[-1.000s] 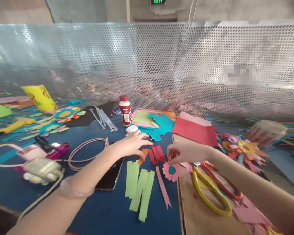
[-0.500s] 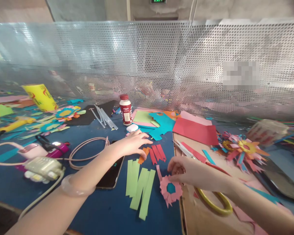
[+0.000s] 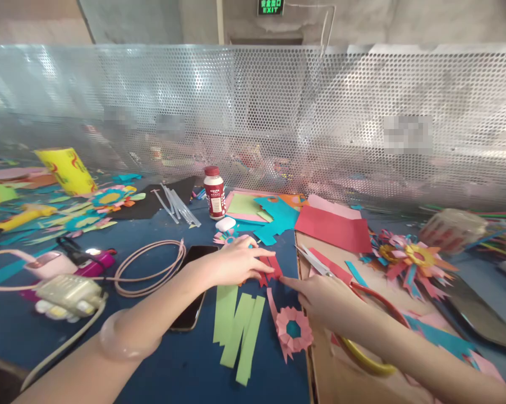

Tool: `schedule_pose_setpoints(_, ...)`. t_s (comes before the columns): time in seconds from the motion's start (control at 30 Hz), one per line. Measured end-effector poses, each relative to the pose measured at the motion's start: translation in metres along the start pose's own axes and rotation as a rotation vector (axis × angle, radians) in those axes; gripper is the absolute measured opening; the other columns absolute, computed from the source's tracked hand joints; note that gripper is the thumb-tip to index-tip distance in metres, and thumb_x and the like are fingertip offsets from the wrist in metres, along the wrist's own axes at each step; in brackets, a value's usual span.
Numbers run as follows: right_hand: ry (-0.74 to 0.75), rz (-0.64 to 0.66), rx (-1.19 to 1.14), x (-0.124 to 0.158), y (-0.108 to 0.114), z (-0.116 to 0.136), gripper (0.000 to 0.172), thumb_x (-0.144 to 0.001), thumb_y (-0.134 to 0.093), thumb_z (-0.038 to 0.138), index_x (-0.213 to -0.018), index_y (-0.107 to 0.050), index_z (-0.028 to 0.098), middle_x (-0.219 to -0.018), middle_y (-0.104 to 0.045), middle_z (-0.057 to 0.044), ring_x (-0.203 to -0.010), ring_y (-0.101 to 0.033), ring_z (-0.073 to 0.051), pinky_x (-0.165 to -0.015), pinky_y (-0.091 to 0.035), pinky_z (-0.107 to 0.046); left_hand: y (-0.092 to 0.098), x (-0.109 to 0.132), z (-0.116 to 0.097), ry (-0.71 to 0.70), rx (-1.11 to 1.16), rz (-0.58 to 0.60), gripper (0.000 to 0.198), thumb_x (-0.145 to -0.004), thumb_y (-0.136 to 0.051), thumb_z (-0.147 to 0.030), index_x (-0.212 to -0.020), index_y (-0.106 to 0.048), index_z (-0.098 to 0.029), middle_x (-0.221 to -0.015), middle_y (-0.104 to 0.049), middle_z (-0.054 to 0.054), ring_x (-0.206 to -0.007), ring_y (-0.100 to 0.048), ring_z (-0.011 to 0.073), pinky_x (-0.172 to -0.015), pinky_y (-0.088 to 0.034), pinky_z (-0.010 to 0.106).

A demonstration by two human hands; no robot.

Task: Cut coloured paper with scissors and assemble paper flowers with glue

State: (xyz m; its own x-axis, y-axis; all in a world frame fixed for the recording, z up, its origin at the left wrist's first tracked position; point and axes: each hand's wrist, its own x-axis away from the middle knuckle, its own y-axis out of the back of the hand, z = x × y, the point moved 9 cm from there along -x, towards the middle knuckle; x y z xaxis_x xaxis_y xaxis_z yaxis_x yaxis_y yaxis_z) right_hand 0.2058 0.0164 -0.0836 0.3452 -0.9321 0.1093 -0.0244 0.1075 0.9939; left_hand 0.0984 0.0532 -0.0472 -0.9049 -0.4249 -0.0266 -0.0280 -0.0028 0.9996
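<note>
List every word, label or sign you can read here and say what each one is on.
"EXIT": green sign above the mesh screen; the characters over the word are too small to read.
"COSTA": label of the red-capped bottle; its smaller print is unreadable.
Yellow roll: red markings, unreadable.
Jar: red print, blurred.

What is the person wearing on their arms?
The left arm and the right arm are bare, with no sleeves showing. A smooth, rounded, pale pink, see-through bangle circles the left wrist. No gloves or watch show.
</note>
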Motion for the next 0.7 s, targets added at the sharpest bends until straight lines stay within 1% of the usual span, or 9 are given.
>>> schedule_pose_setpoints(0.07, -0.02, 0.044, 0.093, 0.004, -0.008, -0.006, 0.066, -0.073, -0.047, 0.006, -0.13, -0.047, 0.039, -0.05, -0.051, 0.004, -0.035, -0.022, -0.008, -0.038, -0.012, -0.024, -0.001, 0.001, -0.002, -0.018, -0.029, -0.007, 0.037, -0.088, -0.048, -0.016, -0.117, -0.061, -0.035, -0.137, -0.049, -0.006, -0.1, -0.04, 0.0245, -0.086, -0.036, 0.037)
schedule_pose_setpoints(0.1, -0.016, 0.063, 0.123, 0.008, -0.011, -0.009, 0.072, -0.071, -0.047, 0.003, -0.132, -0.044, 0.04, -0.049, -0.052, 0.005, -0.034, -0.024, -0.008, -0.038, -0.012, -0.024, -0.002, 0.001, -0.002, -0.017, -0.036, -0.013, 0.04, -0.087, -0.047, -0.013, -0.117, -0.061, -0.035, -0.137, -0.049, -0.007, -0.099, -0.04, 0.0245, -0.085, -0.036, 0.038)
schedule_pose_setpoints(0.17, 0.013, 0.084, 0.146, 0.02, -0.013, -0.011, 0.085, -0.063, -0.047, -0.004, -0.134, -0.039, 0.041, -0.05, -0.055, 0.006, -0.033, -0.036, -0.008, -0.038, -0.013, -0.023, -0.003, 0.002, 0.001, -0.006, -0.03, -0.022, 0.043, -0.085, -0.047, -0.011, -0.117, -0.061, -0.035, -0.136, -0.05, -0.006, -0.099, -0.04, 0.0247, -0.084, -0.037, 0.038)
schedule_pose_setpoints(0.23, 0.029, 0.09, 0.167, 0.034, -0.011, -0.012, 0.088, -0.061, -0.047, -0.006, -0.135, -0.037, 0.04, -0.056, -0.061, 0.005, -0.042, -0.052, -0.013, -0.039, -0.018, -0.022, -0.002, 0.002, 0.003, 0.001, -0.016, -0.036, 0.044, -0.084, -0.047, -0.009, -0.116, -0.062, -0.036, -0.135, -0.051, -0.005, -0.099, -0.041, 0.0249, -0.084, -0.038, 0.038)
schedule_pose_setpoints(0.33, -0.042, 0.132, 0.196, 0.05, -0.009, -0.015, 0.075, -0.066, -0.047, 0.0, -0.131, -0.044, 0.037, -0.07, -0.07, -0.002, -0.061, -0.065, -0.024, -0.046, -0.032, -0.026, -0.002, 0.001, 0.004, 0.014, -0.008, -0.041, 0.047, -0.083, -0.046, -0.007, -0.115, -0.062, -0.037, -0.135, -0.051, -0.003, -0.103, -0.041, 0.0262, -0.085, -0.038, 0.04)
schedule_pose_setpoints(0.43, -0.096, 0.135, 0.153, 0.056, -0.007, -0.014, 0.068, -0.069, -0.047, 0.003, -0.129, -0.048, 0.035, -0.084, -0.072, -0.007, -0.081, -0.066, -0.03, -0.058, -0.042, -0.032, -0.001, 0.0, 0.002, 0.03, -0.009, -0.02, 0.049, -0.083, -0.043, -0.005, -0.114, -0.063, -0.037, -0.135, -0.051, -0.001, -0.105, -0.042, 0.0263, -0.085, -0.039, 0.04)
schedule_pose_setpoints(0.5, -0.089, 0.095, 0.101, 0.054, -0.005, -0.011, 0.061, -0.068, -0.05, 0.005, -0.123, -0.055, 0.032, -0.078, -0.071, -0.007, -0.08, -0.066, -0.029, -0.06, -0.044, -0.033, 0.001, -0.001, 0.0, 0.031, -0.019, -0.012, 0.05, -0.082, -0.042, -0.003, -0.113, -0.063, -0.036, -0.134, -0.051, 0.0, -0.105, -0.044, 0.0257, -0.085, -0.04, 0.04)
schedule_pose_setpoints(0.57, -0.077, 0.059, 0.063, 0.052, -0.002, -0.01, 0.049, -0.069, -0.054, 0.009, -0.112, -0.061, 0.029, -0.07, -0.07, -0.007, -0.071, -0.066, -0.027, -0.059, -0.044, -0.032, 0.004, -0.001, -0.002, 0.026, -0.041, -0.021, 0.05, -0.08, -0.042, 0.0, -0.112, -0.065, -0.032, -0.132, -0.052, 0.002, -0.105, -0.044, 0.0255, -0.087, -0.039, 0.039)
schedule_pose_setpoints(0.7, -0.042, 0.008, 0.036, 0.05, 0.002, -0.007, 0.034, -0.078, -0.057, 0.023, -0.111, -0.059, 0.026, -0.072, -0.067, -0.005, -0.065, -0.063, -0.022, -0.061, -0.045, -0.032, 0.011, -0.002, -0.001, -0.004, -0.089, -0.113, 0.054, -0.078, -0.037, 0.005, -0.116, -0.062, -0.025, -0.129, -0.055, 0.005, -0.109, -0.044, 0.025, -0.088, -0.039, 0.038)
